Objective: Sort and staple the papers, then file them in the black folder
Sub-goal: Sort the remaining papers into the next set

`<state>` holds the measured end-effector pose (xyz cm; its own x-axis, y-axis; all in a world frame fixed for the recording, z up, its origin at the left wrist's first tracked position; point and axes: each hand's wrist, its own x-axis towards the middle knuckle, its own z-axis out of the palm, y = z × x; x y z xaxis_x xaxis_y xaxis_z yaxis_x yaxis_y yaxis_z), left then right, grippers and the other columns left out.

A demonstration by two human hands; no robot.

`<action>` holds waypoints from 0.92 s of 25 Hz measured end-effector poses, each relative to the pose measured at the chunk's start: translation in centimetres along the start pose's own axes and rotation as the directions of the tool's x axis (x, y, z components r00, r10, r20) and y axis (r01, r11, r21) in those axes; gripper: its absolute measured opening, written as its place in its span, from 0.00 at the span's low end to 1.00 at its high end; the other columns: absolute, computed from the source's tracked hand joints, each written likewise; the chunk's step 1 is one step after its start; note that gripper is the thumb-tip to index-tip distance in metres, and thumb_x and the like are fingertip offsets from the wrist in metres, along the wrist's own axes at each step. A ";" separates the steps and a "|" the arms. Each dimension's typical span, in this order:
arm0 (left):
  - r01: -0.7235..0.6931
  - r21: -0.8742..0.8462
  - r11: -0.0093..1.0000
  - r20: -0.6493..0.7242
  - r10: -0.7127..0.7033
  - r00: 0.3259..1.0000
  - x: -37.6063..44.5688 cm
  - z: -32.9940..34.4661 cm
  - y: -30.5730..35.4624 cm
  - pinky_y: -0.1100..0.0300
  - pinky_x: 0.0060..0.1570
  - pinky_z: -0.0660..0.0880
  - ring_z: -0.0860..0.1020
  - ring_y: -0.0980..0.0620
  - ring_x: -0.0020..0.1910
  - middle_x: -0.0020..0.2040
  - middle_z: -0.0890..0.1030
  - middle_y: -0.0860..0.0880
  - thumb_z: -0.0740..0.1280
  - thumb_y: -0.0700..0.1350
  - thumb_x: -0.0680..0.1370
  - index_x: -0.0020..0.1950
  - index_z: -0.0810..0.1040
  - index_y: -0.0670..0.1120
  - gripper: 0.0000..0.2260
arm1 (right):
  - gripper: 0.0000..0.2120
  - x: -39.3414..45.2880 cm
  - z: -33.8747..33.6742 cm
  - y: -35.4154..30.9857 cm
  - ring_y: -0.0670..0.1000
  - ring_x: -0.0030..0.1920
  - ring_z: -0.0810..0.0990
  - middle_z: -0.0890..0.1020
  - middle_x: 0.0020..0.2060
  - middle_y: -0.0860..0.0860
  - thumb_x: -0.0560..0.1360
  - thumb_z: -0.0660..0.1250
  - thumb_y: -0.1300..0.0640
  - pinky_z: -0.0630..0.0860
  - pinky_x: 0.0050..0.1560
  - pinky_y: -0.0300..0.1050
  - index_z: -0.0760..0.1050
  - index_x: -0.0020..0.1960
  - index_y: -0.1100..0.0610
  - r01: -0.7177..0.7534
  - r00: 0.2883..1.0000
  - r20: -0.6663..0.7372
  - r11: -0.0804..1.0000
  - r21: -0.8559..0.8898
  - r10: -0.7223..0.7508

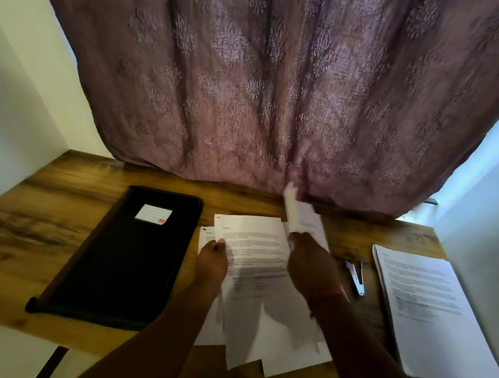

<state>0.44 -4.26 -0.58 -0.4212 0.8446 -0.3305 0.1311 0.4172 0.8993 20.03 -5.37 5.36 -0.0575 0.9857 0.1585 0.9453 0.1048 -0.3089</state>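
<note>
A loose pile of printed white papers (254, 266) lies in the middle of the wooden desk (49, 204). My left hand (212, 263) pinches the left edge of the top sheet. My right hand (311, 264) grips a separate sheet (292, 209) and lifts it upright above the pile, blurred by motion. A closed black folder (125, 257) with a white label lies flat to the left of the pile. A stapler (355, 277) rests just right of my right hand. Further right lies a neat stack of papers (428, 313).
A mauve patterned curtain (264, 86) hangs behind the desk and reaches down to its back edge. White walls close in on both sides. The desk's front edge runs below the folder, with a dark leg (50, 363) under it.
</note>
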 end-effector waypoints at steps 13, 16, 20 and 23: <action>0.333 -0.327 0.884 0.304 -0.236 0.923 -1.5 1.1 1.8 0.44 0.57 0.79 0.81 0.42 0.53 0.55 0.82 0.44 0.61 0.49 0.83 0.62 0.77 0.49 0.11 | 0.20 -0.6 5.8 -5.4 0.57 0.60 0.73 0.75 0.60 0.56 0.79 0.59 0.49 0.71 0.61 0.49 0.67 0.67 0.59 0.170 0.934 0.291 0.974 0.148 -0.207; 0.335 -0.256 0.907 0.308 -0.252 0.917 -1.4 1.3 1.7 0.44 0.59 0.78 0.80 0.42 0.54 0.55 0.82 0.45 0.62 0.50 0.82 0.58 0.78 0.51 0.08 | 0.26 -0.7 6.9 -5.1 0.55 0.57 0.74 0.75 0.60 0.54 0.76 0.64 0.43 0.74 0.60 0.48 0.66 0.68 0.56 0.138 0.948 0.264 0.976 0.167 -0.179; 0.243 -0.154 0.958 0.209 -0.209 0.955 -0.6 1.7 1.7 0.43 0.57 0.79 0.80 0.42 0.52 0.53 0.82 0.44 0.62 0.48 0.81 0.54 0.79 0.50 0.07 | 0.21 -1.0 6.9 -4.8 0.56 0.57 0.76 0.78 0.60 0.54 0.76 0.63 0.49 0.78 0.56 0.50 0.69 0.68 0.55 0.246 0.932 0.267 0.969 0.028 -0.244; 0.208 -0.155 0.966 0.189 -0.178 0.966 -0.4 2.1 1.7 0.44 0.57 0.78 0.80 0.43 0.51 0.53 0.82 0.44 0.62 0.47 0.82 0.52 0.79 0.51 0.06 | 0.21 -0.9 6.5 -4.6 0.56 0.57 0.78 0.79 0.60 0.53 0.76 0.64 0.52 0.78 0.54 0.50 0.69 0.68 0.54 0.270 0.932 0.261 0.962 -0.043 -0.250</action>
<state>2.71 -3.23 0.51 -0.2600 0.8048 -0.5335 -0.1000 0.5271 0.8439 13.59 -5.90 0.52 -0.3736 0.9274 -0.0197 0.9077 0.3611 -0.2138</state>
